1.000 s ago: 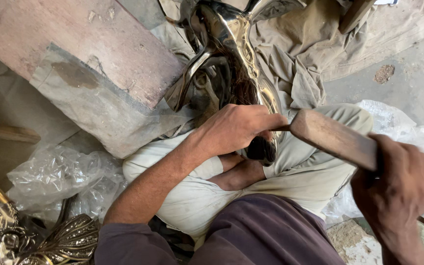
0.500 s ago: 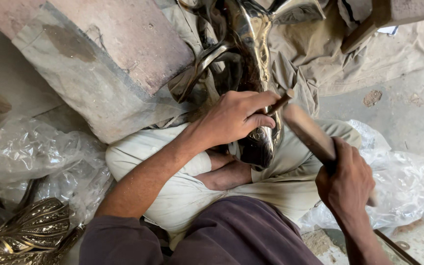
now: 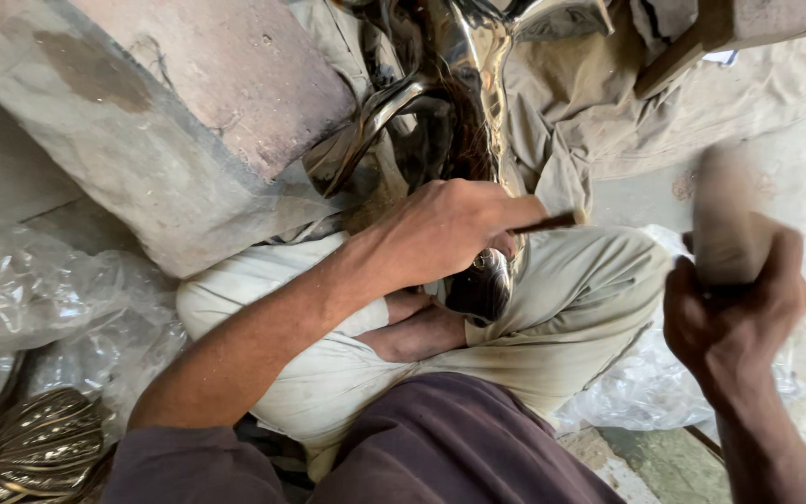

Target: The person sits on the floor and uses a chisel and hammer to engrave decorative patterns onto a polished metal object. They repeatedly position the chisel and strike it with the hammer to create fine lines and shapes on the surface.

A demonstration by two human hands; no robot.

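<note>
Polished metal, a curved casting (image 3: 464, 112), lies across the person's lap on beige cloth (image 3: 608, 112), its lower end resting by a bare foot (image 3: 417, 331) between the folded legs. Left hand (image 3: 450, 229) has its grip pressed together around a thin punch (image 3: 552, 222), whose tip meets the casting's right edge. Right hand (image 3: 734, 317), off to the right and apart from the casting, keeps its grip wrapped tight on a wooden mallet (image 3: 729, 224), raised and blurred. Beside the casting at upper left sits a stone block (image 3: 160, 121). Clear plastic (image 3: 39, 299) lies crumpled at left, with a ribbed brass piece (image 3: 34, 448) in the lower left corner
</note>
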